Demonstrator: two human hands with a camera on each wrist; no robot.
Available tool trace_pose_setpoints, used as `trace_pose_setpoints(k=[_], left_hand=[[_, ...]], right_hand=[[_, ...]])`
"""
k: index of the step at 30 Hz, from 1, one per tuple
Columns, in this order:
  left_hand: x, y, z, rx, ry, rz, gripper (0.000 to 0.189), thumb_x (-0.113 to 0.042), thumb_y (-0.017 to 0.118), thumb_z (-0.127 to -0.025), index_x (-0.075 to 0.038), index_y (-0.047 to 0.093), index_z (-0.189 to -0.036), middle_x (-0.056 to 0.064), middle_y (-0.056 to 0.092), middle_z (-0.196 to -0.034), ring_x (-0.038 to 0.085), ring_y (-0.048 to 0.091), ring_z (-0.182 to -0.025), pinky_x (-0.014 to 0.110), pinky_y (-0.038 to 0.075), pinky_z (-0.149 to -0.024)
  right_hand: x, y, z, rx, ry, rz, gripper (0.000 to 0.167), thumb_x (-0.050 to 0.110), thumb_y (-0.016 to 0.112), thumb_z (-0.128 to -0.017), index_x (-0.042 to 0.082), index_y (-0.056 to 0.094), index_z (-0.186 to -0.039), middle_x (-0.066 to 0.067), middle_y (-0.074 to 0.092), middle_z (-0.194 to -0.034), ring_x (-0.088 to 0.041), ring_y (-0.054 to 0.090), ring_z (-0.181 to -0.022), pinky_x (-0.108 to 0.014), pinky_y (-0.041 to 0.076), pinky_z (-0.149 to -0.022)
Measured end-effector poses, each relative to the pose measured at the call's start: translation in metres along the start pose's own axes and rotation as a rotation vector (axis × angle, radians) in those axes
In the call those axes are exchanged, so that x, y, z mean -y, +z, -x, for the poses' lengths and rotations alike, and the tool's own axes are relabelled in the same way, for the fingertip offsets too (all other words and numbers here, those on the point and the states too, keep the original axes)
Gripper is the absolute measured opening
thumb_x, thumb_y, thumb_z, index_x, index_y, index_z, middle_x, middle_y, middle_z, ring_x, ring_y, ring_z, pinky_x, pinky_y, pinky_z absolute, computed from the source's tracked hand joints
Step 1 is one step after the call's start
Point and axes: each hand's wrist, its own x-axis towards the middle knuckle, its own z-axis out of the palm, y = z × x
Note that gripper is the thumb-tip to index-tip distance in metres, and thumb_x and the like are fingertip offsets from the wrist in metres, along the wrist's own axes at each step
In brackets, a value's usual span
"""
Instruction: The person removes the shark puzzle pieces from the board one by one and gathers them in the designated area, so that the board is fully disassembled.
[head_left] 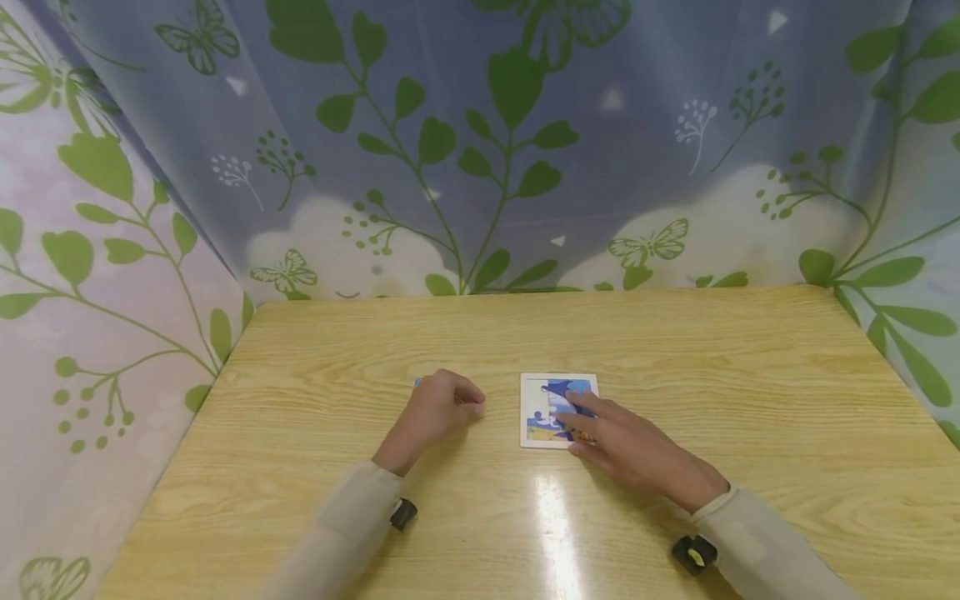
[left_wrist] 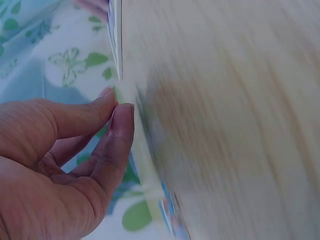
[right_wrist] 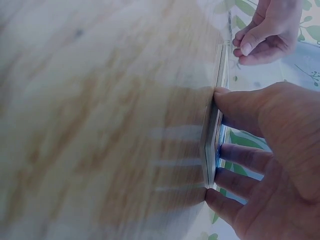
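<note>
A square jigsaw tray (head_left: 524, 412) with a white border lies on the wooden table, partly filled with blue and yellow picture pieces. My right hand (head_left: 630, 442) reaches over its right side, with fairly straight fingers resting on the picture. The right thumb (right_wrist: 235, 100) touches the tray's edge in the right wrist view. To the left of the tray, my left hand (head_left: 438, 408) is held low over the table, fingers curled and thumb against the fingertips. Nothing shows between them. Behind it peeks a small blue puzzle piece (head_left: 417, 382), mostly hidden by that hand.
The light wooden table (head_left: 337, 342) ends at the back against a leaf-patterned curtain (head_left: 465, 167). Another patterned cloth (head_left: 97, 250) hangs along the left side. Black wrist cameras sit at both sleeves, and a bright reflection lies on the table in front of the tray.
</note>
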Motion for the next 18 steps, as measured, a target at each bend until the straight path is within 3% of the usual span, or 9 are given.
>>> trace_pose_setpoints(k=[5,12,18], left_hand=[[-0.012,0.015,-0.003,0.062,0.033,0.012,0.006,-0.008,0.078,-0.088,-0.008,0.079,-0.094,0.000,0.075,-0.091,0.015,0.068,-0.087,0.036,0.055,-0.080],[-0.023,0.033,-0.007,0.100,0.089,0.063,0.008,-0.008,0.082,-0.084,-0.006,0.078,-0.092,-0.001,0.074,-0.085,0.010,0.067,-0.079,0.028,0.056,-0.075],[-0.030,0.042,-0.008,0.120,0.068,0.085,0.014,-0.009,0.086,-0.080,-0.007,0.078,-0.091,-0.003,0.072,-0.083,0.009,0.065,-0.075,0.025,0.055,-0.071]], right_hand=[[0.000,0.000,0.000,0.002,0.009,-0.006,0.041,0.017,0.066,-0.099,-0.002,0.061,-0.135,-0.030,0.047,-0.146,-0.047,0.047,-0.134,-0.057,0.044,-0.105],[0.001,-0.002,-0.001,0.006,0.014,-0.004,0.040,0.017,0.066,-0.099,0.000,0.062,-0.135,-0.030,0.047,-0.147,-0.048,0.047,-0.133,-0.058,0.045,-0.103],[0.001,-0.002,-0.001,0.012,0.018,-0.015,0.040,0.017,0.066,-0.100,0.000,0.062,-0.136,-0.029,0.046,-0.148,-0.048,0.047,-0.133,-0.057,0.045,-0.102]])
